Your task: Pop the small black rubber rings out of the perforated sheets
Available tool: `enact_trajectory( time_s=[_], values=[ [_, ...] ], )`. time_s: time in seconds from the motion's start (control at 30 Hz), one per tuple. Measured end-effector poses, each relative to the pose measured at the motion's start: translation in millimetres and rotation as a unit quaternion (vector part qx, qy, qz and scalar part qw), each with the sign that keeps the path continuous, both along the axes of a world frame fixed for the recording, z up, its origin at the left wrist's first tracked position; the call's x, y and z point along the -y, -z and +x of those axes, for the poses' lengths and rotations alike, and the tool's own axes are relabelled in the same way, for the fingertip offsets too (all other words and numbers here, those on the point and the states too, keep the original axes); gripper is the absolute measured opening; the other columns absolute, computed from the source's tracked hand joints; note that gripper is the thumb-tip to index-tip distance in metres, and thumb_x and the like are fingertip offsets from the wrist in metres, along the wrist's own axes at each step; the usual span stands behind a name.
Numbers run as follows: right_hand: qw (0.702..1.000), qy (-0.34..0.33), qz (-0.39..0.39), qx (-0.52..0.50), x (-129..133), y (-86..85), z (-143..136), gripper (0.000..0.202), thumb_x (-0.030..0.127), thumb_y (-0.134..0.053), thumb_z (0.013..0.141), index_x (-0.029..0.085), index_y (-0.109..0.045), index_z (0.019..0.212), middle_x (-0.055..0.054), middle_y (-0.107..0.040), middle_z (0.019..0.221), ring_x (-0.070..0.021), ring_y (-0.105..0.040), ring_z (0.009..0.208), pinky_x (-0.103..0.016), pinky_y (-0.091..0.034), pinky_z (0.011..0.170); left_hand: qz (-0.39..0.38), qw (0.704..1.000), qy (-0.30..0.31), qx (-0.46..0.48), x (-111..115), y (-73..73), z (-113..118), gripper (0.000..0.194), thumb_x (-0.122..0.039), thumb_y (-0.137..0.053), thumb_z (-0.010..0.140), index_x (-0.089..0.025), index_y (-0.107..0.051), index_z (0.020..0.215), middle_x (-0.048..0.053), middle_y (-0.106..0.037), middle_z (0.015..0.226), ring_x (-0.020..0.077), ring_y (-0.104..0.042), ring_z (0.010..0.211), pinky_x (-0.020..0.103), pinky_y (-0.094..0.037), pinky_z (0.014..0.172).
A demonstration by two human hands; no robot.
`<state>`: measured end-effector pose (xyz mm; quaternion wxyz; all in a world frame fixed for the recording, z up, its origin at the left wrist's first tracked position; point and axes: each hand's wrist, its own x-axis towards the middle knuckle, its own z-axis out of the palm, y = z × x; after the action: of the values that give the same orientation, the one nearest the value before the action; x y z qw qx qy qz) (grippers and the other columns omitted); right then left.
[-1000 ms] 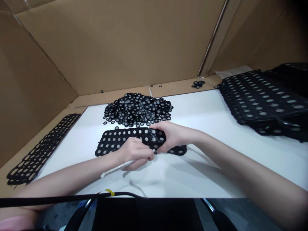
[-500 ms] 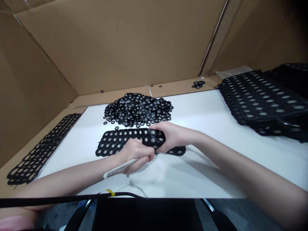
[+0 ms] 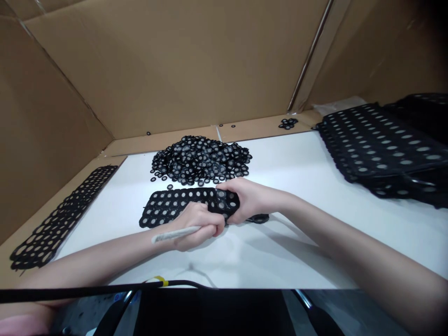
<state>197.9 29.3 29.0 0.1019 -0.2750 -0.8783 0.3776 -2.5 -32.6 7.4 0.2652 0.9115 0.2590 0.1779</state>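
A black perforated rubber sheet (image 3: 168, 204) with round filled holes lies on the white table (image 3: 297, 242) in front of me. My right hand (image 3: 247, 198) grips the sheet's right part and lifts it slightly. My left hand (image 3: 198, 225) is closed around a thin silver-white stick tool (image 3: 175, 234), its tip hidden at the sheet's near edge. Behind the sheet is a heap of small black rings (image 3: 201, 157).
A stack of perforated black sheets (image 3: 381, 147) sits at the right. An emptied black strip (image 3: 59, 217) lies along the left cardboard edge. Cardboard walls (image 3: 196, 65) surround the table. A few loose rings (image 3: 288, 122) lie at the back. A black cable (image 3: 105, 288) runs along the near edge.
The stick tool in my left hand has tilted flatter, its free end rising. My right hand has drawn the sheet's right end slightly inward.
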Motion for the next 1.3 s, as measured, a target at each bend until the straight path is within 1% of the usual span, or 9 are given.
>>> enact_trajectory(
  time_s=[0.2, 0.33, 0.4, 0.47, 0.63, 0.73, 0.87, 1.1, 1.3],
  values=[
    [1.000, 0.005, 0.003, 0.005, 0.7, 1.1, -0.5, 0.032, 0.020, -0.074, 0.054, 0.018, -0.056, 0.080, 0.006, -0.053, 0.072, -0.0119, -0.049, 0.067, -0.021, -0.034, 0.055, -0.050, 0.999, -0.015, 0.008, 0.3, -0.8, -0.4, 0.028, -0.020, -0.030, 0.084, -0.016, -0.053, 0.067, -0.002, -0.055, 0.060, 0.0087, -0.040, 0.053, 0.024, -0.036, 0.068],
    [1.000, 0.017, 0.016, 0.015, 2.3, -0.4, 0.0, 0.033, 0.022, -0.074, 0.056, 0.018, -0.054, 0.082, 0.005, -0.053, 0.073, -0.0123, -0.049, 0.068, -0.022, -0.035, 0.058, -0.159, 0.982, -0.075, 0.075, 0.1, -1.0, 0.1, 0.026, -0.018, -0.035, 0.080, -0.015, -0.053, 0.062, -0.003, -0.047, 0.051, 0.0086, -0.041, 0.051, 0.021, -0.035, 0.059],
    [0.999, 0.023, 0.024, 0.023, 2.8, -1.7, 0.2, 0.034, 0.023, -0.075, 0.056, 0.018, -0.054, 0.083, 0.005, -0.054, 0.074, -0.0131, -0.050, 0.069, -0.022, -0.034, 0.059, -0.220, 0.967, -0.101, 0.082, 0.5, -3.1, 0.3, 0.024, -0.017, -0.037, 0.079, -0.015, -0.054, 0.063, -0.004, -0.043, 0.048, 0.0085, -0.040, 0.049, 0.020, -0.033, 0.054],
    [0.998, 0.033, 0.033, 0.033, 3.1, -3.2, 0.2, 0.035, 0.024, -0.076, 0.055, 0.018, -0.055, 0.082, 0.004, -0.055, 0.074, -0.0138, -0.051, 0.069, -0.023, -0.034, 0.059, -0.241, 0.961, -0.114, 0.074, 1.8, -4.8, 0.7, 0.023, -0.016, -0.037, 0.079, -0.014, -0.055, 0.065, -0.004, -0.042, 0.047, 0.0084, -0.040, 0.048, 0.020, -0.033, 0.052],
    [0.997, 0.044, 0.038, 0.043, 3.9, -5.5, -0.2, 0.033, 0.023, -0.077, 0.053, 0.018, -0.055, 0.077, 0.004, -0.053, 0.071, -0.0136, -0.049, 0.068, -0.023, -0.032, 0.057, -0.174, 0.972, -0.148, 0.051, 10.0, -3.2, 4.1, 0.023, -0.017, -0.037, 0.080, -0.015, -0.056, 0.067, -0.004, -0.046, 0.049, 0.0078, -0.042, 0.048, 0.020, -0.032, 0.052],
    [0.997, 0.042, 0.037, 0.046, 4.8, -5.4, -0.8, 0.031, 0.021, -0.075, 0.053, 0.018, -0.053, 0.074, 0.005, -0.052, 0.069, -0.0129, -0.047, 0.066, -0.023, -0.030, 0.056, -0.145, 0.977, -0.151, 0.039, 14.3, -1.1, 6.4, 0.024, -0.018, -0.036, 0.081, -0.015, -0.054, 0.066, -0.004, -0.046, 0.050, 0.0077, -0.042, 0.049, 0.020, -0.032, 0.054],
    [0.998, 0.035, 0.034, 0.048, 5.8, -4.1, -1.8, 0.030, 0.020, -0.074, 0.054, 0.019, -0.051, 0.073, 0.005, -0.050, 0.066, -0.0117, -0.045, 0.063, -0.022, -0.029, 0.054, -0.143, 0.979, -0.140, 0.027, 13.7, -0.1, 7.0, 0.025, -0.020, -0.034, 0.082, -0.015, -0.051, 0.064, -0.003, -0.043, 0.052, 0.0078, -0.041, 0.051, 0.021, -0.031, 0.057],
    [0.997, 0.036, 0.029, 0.056, 7.2, -5.7, -2.9, 0.029, 0.019, -0.072, 0.054, 0.020, -0.048, 0.071, 0.007, -0.046, 0.062, -0.0099, -0.040, 0.058, -0.022, -0.025, 0.050, -0.163, 0.980, -0.117, -0.003, 6.6, -1.1, 5.7, 0.026, -0.021, -0.034, 0.081, -0.015, -0.051, 0.063, -0.002, -0.047, 0.056, 0.0087, -0.043, 0.054, 0.022, -0.033, 0.060],
    [0.998, 0.029, 0.020, 0.049, 5.4, -3.6, -2.8, 0.027, 0.019, -0.072, 0.055, 0.019, -0.051, 0.073, 0.006, -0.050, 0.065, -0.0112, -0.043, 0.063, -0.023, -0.028, 0.055, -0.154, 0.983, -0.101, -0.013, 5.4, -4.5, 4.4, 0.026, -0.019, -0.034, 0.081, -0.015, -0.052, 0.063, -0.003, -0.047, 0.058, 0.0081, -0.043, 0.056, 0.021, -0.032, 0.059]
  ],
)
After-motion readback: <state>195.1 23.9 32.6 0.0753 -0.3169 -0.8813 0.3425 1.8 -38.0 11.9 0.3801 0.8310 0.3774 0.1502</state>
